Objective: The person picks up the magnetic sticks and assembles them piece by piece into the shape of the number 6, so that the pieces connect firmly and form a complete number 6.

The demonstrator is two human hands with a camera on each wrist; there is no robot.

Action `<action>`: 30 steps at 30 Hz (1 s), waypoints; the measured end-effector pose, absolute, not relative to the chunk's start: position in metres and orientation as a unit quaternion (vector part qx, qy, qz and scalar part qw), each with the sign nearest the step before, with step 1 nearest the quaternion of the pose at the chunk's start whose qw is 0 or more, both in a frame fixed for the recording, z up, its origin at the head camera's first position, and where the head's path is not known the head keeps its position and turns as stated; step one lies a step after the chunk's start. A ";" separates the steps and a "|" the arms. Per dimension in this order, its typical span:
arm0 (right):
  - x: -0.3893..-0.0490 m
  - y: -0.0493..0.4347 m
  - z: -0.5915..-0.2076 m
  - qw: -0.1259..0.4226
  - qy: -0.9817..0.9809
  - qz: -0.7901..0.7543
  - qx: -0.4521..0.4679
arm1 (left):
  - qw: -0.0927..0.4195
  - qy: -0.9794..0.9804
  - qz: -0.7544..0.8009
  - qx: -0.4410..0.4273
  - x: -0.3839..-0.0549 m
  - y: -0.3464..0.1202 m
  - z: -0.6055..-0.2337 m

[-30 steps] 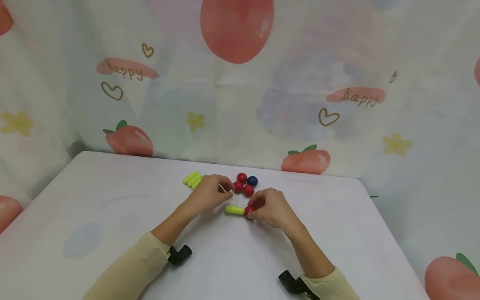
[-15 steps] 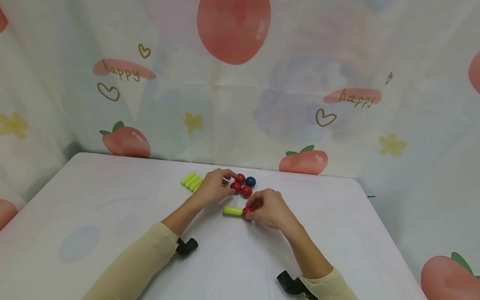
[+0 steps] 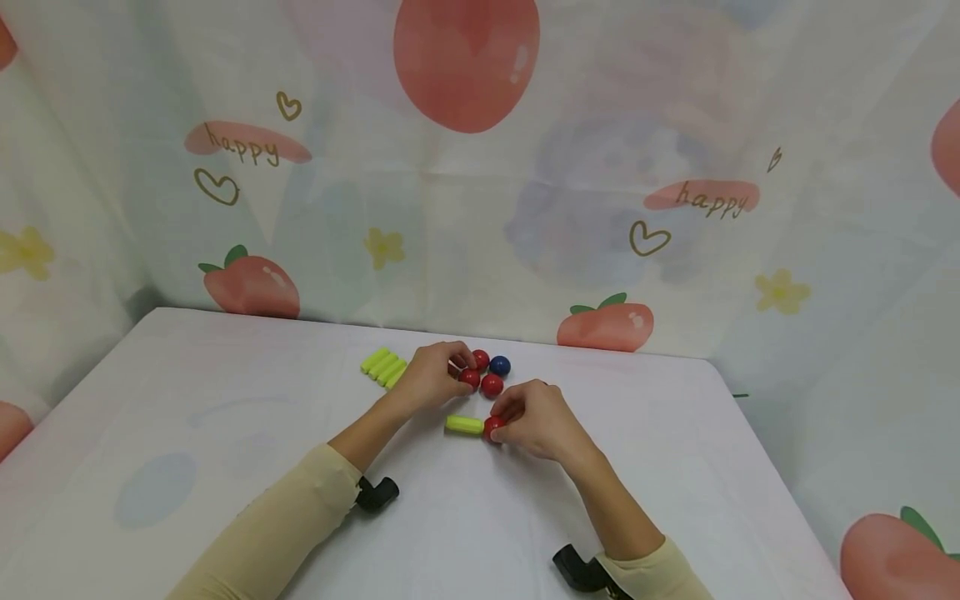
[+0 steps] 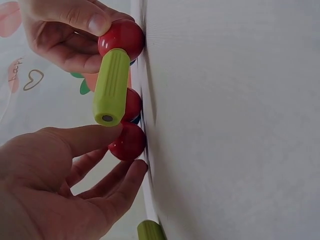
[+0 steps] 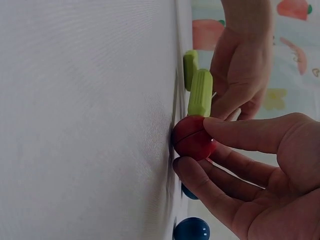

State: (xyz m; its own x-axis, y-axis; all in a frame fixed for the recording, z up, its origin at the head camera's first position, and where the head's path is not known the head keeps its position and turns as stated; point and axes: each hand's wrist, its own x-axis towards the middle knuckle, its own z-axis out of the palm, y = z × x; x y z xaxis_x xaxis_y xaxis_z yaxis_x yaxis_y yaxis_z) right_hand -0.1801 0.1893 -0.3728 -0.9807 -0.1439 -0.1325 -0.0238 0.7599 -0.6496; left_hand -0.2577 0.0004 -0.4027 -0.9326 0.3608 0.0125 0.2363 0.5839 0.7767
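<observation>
In the head view my right hand (image 3: 542, 421) pinches a glossy red ball (image 3: 492, 429) between thumb and fingers. A yellow-green ribbed stick (image 3: 464, 425) sticks out leftward from that ball; the left wrist view shows a grey disc in the stick's (image 4: 112, 87) free end. My left hand (image 3: 433, 375) has thumb and fingertips round another red ball (image 3: 469, 379), just behind the stick. Two more red balls, a rear one (image 3: 481, 359) and a front one (image 3: 492, 386), lie close beside it with a blue ball (image 3: 499, 366).
Several yellow-green sticks (image 3: 382, 367) lie side by side left of my left hand, partly hidden by it. In the right wrist view a blue ball (image 5: 192, 229) shows below my right hand. A patterned cloth (image 3: 450, 208) hangs behind the white table (image 3: 247, 467).
My left hand has moved right and slightly back to the ball cluster and closed its fingers round a red ball. My right hand keeps its pinch on the ball with the stick.
</observation>
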 end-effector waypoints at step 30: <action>-0.180 0.188 -0.373 0.090 0.938 -0.333 -0.039 | 0.085 0.894 0.418 0.139 -0.231 -0.027 -0.394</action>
State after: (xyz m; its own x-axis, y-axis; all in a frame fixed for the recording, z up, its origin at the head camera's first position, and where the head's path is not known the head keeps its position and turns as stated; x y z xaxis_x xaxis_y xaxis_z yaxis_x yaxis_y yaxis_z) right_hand -0.1798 0.1881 -0.3732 -0.9807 -0.1327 -0.1434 -0.0125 0.7752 -0.6316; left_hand -0.2309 -0.0269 -0.3938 -0.9471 0.3189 -0.0358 0.1773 0.6127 0.7701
